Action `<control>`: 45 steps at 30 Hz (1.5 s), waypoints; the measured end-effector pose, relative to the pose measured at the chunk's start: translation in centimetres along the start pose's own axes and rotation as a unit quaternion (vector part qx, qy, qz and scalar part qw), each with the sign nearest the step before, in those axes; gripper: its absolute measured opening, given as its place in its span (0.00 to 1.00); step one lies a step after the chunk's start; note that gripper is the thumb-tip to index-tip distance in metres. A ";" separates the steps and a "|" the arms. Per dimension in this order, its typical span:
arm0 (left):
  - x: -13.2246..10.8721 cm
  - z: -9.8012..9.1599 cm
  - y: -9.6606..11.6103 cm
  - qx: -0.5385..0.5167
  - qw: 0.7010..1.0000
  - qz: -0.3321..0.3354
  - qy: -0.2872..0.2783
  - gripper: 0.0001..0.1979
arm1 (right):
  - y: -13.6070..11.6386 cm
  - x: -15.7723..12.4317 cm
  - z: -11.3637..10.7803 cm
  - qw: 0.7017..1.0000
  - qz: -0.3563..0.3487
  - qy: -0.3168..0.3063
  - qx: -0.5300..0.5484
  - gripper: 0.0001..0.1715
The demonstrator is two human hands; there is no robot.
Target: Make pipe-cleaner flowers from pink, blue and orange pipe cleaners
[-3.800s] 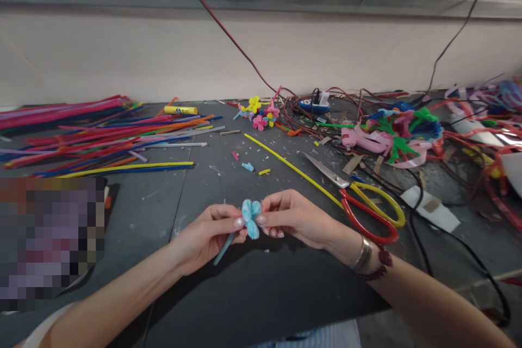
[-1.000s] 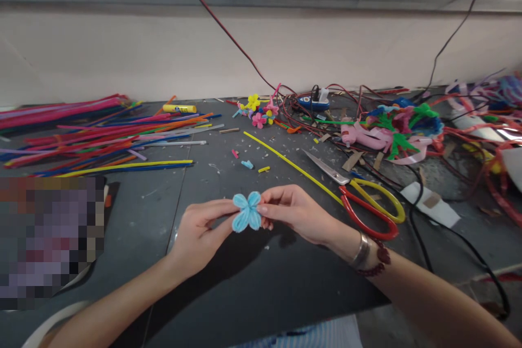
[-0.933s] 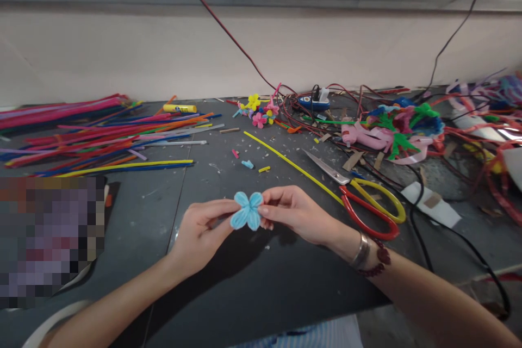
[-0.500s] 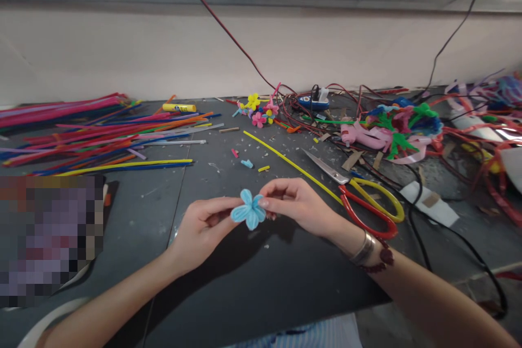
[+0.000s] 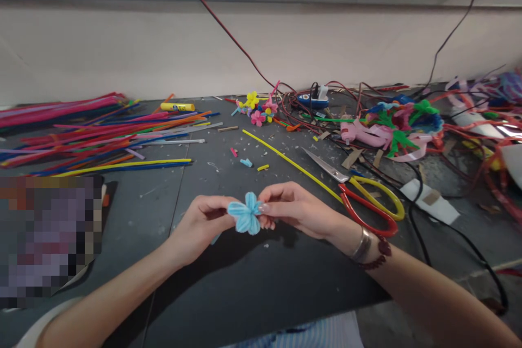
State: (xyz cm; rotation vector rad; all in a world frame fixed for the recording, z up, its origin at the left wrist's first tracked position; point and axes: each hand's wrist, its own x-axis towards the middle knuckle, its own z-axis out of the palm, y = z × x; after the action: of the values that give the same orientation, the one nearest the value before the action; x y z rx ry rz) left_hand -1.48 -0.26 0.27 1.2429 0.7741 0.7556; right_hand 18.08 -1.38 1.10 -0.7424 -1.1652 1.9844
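A light blue pipe-cleaner flower (image 5: 247,214) with several looped petals is held between my two hands over the dark table. My left hand (image 5: 206,223) is closed on it from the left, and a bit of blue shows below those fingers. With thumb and fingers, my right hand (image 5: 291,207) pinches a petal on the other side. Beyond the hands lie a short light blue offcut (image 5: 246,163), a yellow offcut (image 5: 263,167) and a pink offcut (image 5: 233,152). One long yellow pipe cleaner (image 5: 285,160) runs diagonally toward the scissors (image 5: 350,185), which have red and yellow handles.
Many coloured pipe cleaners (image 5: 101,138) lie at the left, beside a yellow tube (image 5: 178,107). Small finished flowers (image 5: 258,109) sit at the back near a power strip (image 5: 313,100) and tangled wires. A pixelated object (image 5: 49,239) is at near left. Colourful crafts (image 5: 402,128) crowd the right.
The flower has turned a little between my fingers, so its petals point differently. My left hand has shifted slightly; the right still pinches a petal.
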 end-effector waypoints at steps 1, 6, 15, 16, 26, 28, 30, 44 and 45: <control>0.0 0.1 0.0 -0.010 1.000 -0.002 -0.001 0.03 | 0.1 0.0 0.0 1.000 0.005 -0.003 0.023 0.04; 0.1 0.1 0.1 -0.075 0.997 -0.025 -0.009 0.01 | 0.1 -0.1 0.2 1.000 -0.003 0.014 0.022 0.06; 0.1 -0.1 -0.1 -0.068 0.997 -0.034 -0.023 0.04 | -0.2 0.2 -0.1 0.997 -0.029 0.045 -0.049 0.05; 0.1 -0.1 -0.1 -0.051 0.998 -0.020 -0.010 0.06 | -0.1 0.2 -0.1 0.997 -0.028 0.049 -0.045 0.05; 0.0 -0.2 0.0 0.058 0.998 0.034 -0.011 0.04 | -0.2 0.1 0.2 0.999 -0.036 0.027 -0.009 0.18; 0.0 -0.2 -0.1 0.052 0.998 0.026 -0.015 0.04 | -0.3 0.1 0.0 0.998 -0.047 0.033 -0.041 0.15; -0.1 -0.1 -0.1 0.050 0.999 0.018 -0.009 0.03 | -0.4 0.1 -0.1 0.997 -0.055 0.035 -0.050 0.10; -0.4 0.7 0.7 0.120 0.990 0.058 0.037 0.06 | 0.2 0.1 0.5 0.997 -0.056 0.056 -0.027 0.13; -0.4 0.7 0.7 0.120 0.990 0.060 0.040 0.06 | 0.2 0.0 0.6 0.996 -0.059 0.060 -0.031 0.13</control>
State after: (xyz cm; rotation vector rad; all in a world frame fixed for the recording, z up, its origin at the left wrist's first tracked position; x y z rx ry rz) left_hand -1.20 -0.84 1.07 1.4930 0.8821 0.8313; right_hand 17.54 -1.70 1.13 -0.7941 -1.1755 1.7900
